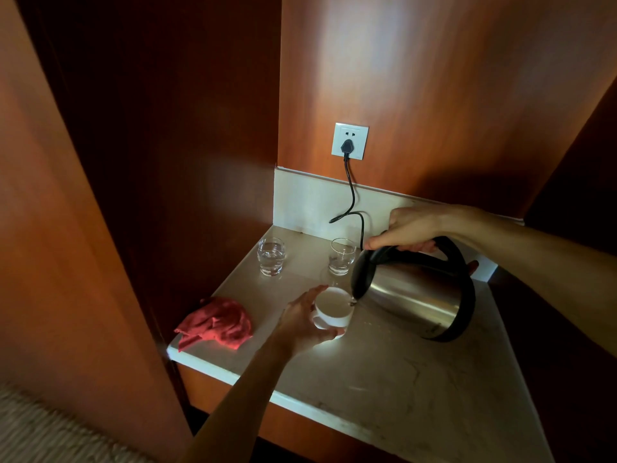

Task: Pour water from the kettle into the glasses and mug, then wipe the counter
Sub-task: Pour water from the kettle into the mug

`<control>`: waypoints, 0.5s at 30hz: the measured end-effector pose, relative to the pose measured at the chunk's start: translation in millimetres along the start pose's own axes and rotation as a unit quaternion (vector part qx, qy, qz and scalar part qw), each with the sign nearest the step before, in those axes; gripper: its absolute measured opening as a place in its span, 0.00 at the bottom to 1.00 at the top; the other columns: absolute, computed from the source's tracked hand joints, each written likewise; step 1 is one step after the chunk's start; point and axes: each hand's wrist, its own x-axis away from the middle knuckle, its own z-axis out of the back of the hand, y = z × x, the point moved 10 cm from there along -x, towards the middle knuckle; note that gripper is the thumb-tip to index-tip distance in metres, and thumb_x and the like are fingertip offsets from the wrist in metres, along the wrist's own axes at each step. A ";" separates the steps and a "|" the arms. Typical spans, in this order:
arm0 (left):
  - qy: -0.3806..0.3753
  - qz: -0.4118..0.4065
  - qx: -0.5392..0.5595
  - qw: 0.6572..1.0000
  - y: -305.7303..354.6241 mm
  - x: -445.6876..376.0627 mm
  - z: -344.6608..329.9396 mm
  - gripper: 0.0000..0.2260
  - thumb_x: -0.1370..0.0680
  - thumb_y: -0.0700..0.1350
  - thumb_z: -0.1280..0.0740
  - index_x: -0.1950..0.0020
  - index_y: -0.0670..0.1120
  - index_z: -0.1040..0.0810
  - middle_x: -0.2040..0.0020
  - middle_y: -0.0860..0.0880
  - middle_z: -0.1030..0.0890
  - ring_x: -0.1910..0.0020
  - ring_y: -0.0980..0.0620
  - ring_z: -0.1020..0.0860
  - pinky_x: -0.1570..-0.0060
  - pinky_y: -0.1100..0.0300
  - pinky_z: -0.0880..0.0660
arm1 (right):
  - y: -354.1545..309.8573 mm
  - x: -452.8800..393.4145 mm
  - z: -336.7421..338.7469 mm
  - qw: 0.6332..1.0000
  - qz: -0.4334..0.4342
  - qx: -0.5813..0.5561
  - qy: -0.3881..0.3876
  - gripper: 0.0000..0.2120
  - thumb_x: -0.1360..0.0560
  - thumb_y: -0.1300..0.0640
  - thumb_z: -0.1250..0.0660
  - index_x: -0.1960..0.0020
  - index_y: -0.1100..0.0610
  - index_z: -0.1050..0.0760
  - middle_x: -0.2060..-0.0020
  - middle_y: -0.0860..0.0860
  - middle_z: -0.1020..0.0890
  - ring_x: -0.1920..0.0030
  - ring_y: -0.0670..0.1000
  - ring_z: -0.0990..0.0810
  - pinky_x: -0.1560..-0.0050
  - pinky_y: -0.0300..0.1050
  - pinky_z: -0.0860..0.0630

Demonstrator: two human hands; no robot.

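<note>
Surface (pixel 417 379): pale stone, worn marks on the near part; everything below is placed from the mug.
Mug (pixel 334 310): white, standing on the surface about mid-depth, toward the left side.
My left grip (pixel 302 324): fingers and thumb curled round the mug's left side, holding it.
Cloth (pixel 215 322): red, crumpled, lying left of the mug near the surface's left edge, apart from it.
Kettle (pixel 417 295): steel body with black trim, right of the mug, tipped over so its spout sits at the mug's right rim.
My right grip (pixel 412 230): clenched round the kettle's black handle, above and right of the mug.
Near glass (pixel 342 257): just behind the mug, water in the bottom.
Far glass (pixel 271 256): behind and left of the mug, partly filled.
Socket (pixel 350 141): on the wood wall behind the mug, black plug in it.
</note>
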 end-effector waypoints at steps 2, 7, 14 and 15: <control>0.000 0.001 0.004 1.000 -0.3 0.0 -0.2 0.44 0.40 0.59 0.18 0.28 0.63 0.34 0.42 0.59 0.19 0.47 0.60 0.19 0.45 0.62 0.20 | 0.3 -0.3 -0.2 1.000 -0.002 0.002 0.000 0.31 0.36 0.25 0.32 0.72 0.54 0.29 0.78 0.51 0.29 0.78 0.52 0.34 0.74 0.41 0.33; -0.002 0.007 0.012 1.000 -2.7 -0.3 -1.6 0.44 0.41 0.60 0.18 0.28 0.64 0.34 0.43 0.60 0.19 0.47 0.61 0.19 0.47 0.68 0.22 | 0.3 -1.1 -0.1 1.000 -0.004 0.002 -0.002 0.31 0.35 0.26 0.32 0.72 0.54 0.30 0.79 0.51 0.30 0.79 0.53 0.34 0.74 0.41 0.32; -0.005 0.010 0.029 1.000 -6.2 -0.2 -3.7 0.44 0.42 0.61 0.18 0.29 0.65 0.33 0.43 0.61 0.19 0.47 0.66 0.20 0.48 0.70 0.22 | -2.9 -2.0 0.9 1.000 -0.007 0.010 -0.005 0.31 0.34 0.26 0.32 0.73 0.54 0.30 0.79 0.51 0.30 0.80 0.52 0.34 0.72 0.41 0.32; -0.002 0.010 0.025 1.000 -6.5 -0.5 -3.3 0.44 0.42 0.61 0.19 0.29 0.65 0.33 0.43 0.61 0.19 0.48 0.66 0.20 0.48 0.69 0.21 | -3.9 -1.5 1.3 1.000 -0.007 0.009 -0.007 0.31 0.33 0.27 0.32 0.72 0.54 0.30 0.79 0.51 0.30 0.80 0.52 0.34 0.73 0.41 0.32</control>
